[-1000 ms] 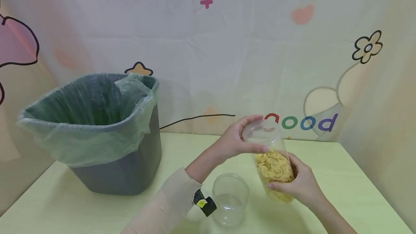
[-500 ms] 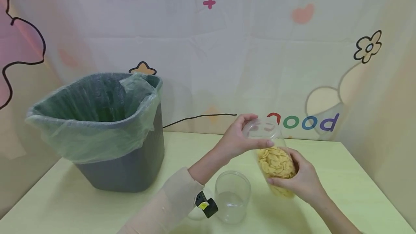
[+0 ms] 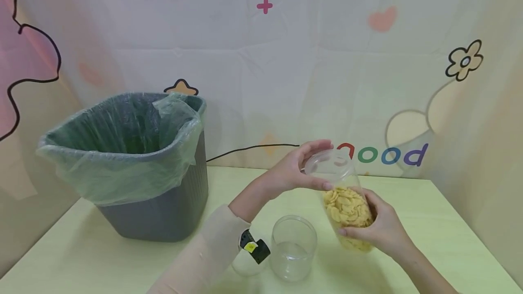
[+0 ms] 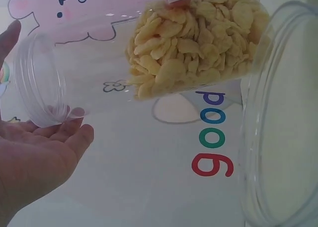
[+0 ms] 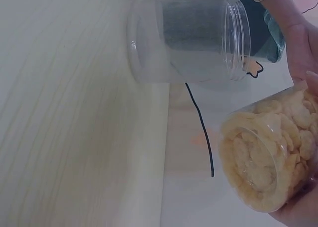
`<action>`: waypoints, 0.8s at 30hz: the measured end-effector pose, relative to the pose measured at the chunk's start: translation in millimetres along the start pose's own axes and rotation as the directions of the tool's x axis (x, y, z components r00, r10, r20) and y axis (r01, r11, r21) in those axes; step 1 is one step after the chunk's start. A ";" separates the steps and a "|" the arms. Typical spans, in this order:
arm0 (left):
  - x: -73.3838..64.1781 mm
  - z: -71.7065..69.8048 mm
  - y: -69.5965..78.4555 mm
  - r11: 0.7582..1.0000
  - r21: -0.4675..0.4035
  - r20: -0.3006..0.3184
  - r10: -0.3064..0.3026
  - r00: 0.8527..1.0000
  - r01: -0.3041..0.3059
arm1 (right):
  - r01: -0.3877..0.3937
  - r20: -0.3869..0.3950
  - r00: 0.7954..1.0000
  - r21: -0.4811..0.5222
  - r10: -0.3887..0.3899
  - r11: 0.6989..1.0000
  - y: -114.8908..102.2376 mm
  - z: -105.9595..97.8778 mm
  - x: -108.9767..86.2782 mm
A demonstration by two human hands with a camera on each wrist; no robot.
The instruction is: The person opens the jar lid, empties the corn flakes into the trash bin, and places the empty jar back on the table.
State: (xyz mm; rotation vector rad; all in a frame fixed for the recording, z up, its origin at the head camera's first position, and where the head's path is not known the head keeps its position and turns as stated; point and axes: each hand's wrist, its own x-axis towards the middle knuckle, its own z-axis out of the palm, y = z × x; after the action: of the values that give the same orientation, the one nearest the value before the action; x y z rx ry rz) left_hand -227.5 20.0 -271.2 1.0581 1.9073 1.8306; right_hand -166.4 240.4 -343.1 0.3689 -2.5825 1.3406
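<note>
A tall clear plastic jar (image 3: 347,208), partly filled with yellow corn flakes (image 4: 203,40), leans to the left in both hands above the table. My right hand (image 3: 377,226) grips its lower half, thumb in front and fingers behind. Around the clear lid (image 3: 329,165) at the top curves my left hand (image 3: 292,167), thumb at the near rim and fingers spread along the far side. In the left wrist view, fingertips (image 4: 74,120) show right at the lid's edge. Below stands a second clear jar (image 3: 293,248) without a lid, upright and with nothing in it.
A grey bin (image 3: 163,214) with a green plastic liner stands at the left. Partly behind my left wrist lies a round clear plastic thing (image 3: 247,264). A printed cloth (image 3: 229,62) hangs behind the pale table (image 3: 425,221).
My left thumb has slid back leftward along the lid's rim, and the left fingers have spread at the far side. The right hand still grips the jar in about the same place.
</note>
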 end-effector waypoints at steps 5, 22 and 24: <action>-0.2 -2.5 -1.0 1.000 -0.021 0.010 0.009 1.000 -0.009 | 0.012 0.012 1.000 0.014 -0.012 1.000 1.3 0.1 -0.5; 3.3 11.5 -2.6 0.989 0.115 -0.227 -0.065 0.972 0.093 | 0.008 -0.015 1.000 -0.047 -0.008 0.999 0.3 1.6 -2.0; 3.2 13.7 -2.7 0.988 0.111 -0.251 -0.081 0.965 0.112 | 0.008 -0.019 1.000 -0.053 -0.009 0.999 1.0 1.9 -2.1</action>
State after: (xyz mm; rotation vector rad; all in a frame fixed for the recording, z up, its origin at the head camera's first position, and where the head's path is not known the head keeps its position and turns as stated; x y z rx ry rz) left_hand -221.5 32.4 -274.9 0.7865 2.1981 1.8834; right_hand -164.9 239.7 -345.6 0.3556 -2.5923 1.2637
